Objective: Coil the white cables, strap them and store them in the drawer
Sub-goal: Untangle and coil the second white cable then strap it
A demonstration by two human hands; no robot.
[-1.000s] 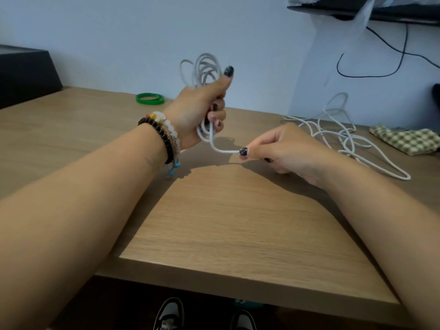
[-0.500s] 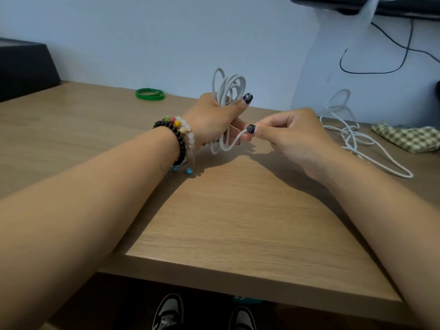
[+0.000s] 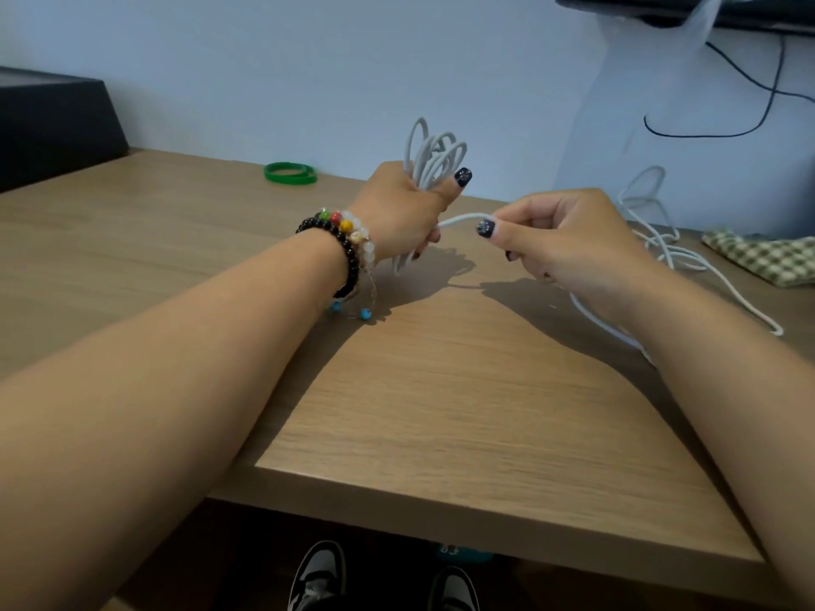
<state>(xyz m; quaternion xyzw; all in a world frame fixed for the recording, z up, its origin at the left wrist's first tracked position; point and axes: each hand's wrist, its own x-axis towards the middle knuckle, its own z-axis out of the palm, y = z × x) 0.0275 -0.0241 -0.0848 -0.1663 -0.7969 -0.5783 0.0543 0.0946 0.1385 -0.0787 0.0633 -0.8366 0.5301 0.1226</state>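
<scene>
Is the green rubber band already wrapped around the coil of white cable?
No, the green rubber band lies on the wooden desk, apart from the white cable coil.

Left hand [image 3: 397,213] grips coiled white cable [image 3: 434,156] above bench [image 3: 441,390]; right hand [image 3: 560,240], at 3 o'clock, pinches its free strand.

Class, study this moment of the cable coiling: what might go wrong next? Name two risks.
1. The coil sits in the left hand under one thumb; its loops may spring apart.
2. The right hand pulls cable from the loose tangle, which could snag or knot.
</scene>
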